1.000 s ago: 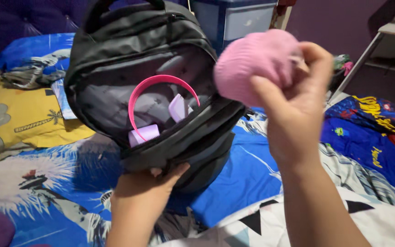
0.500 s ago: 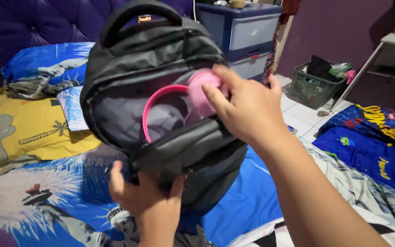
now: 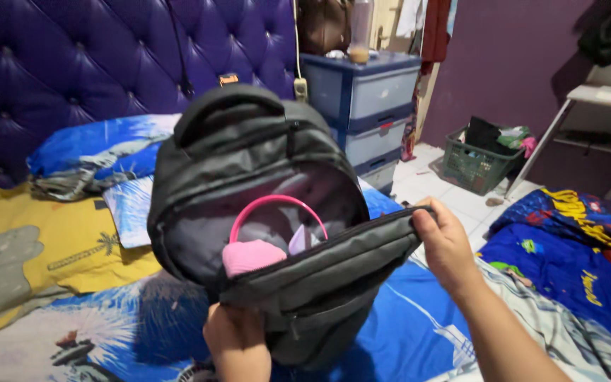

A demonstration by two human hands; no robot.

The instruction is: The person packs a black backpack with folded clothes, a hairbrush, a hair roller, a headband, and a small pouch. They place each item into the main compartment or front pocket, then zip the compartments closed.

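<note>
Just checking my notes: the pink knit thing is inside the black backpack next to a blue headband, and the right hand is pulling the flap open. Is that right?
Not quite: the headband is pink, not blue, as the head view shows. The rest holds: the pink knit thing sits inside the black backpack beside it, and the right hand pulls the flap open.

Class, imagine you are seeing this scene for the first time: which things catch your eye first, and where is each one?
A dark backpack fills the middle, standing open on the blue patterned bedding. Inside its open mouth sit a pink headband and a pink knitted bundle. The right hand pulls the flap's edge to the right, while the left hand grips the bag from below.
</note>
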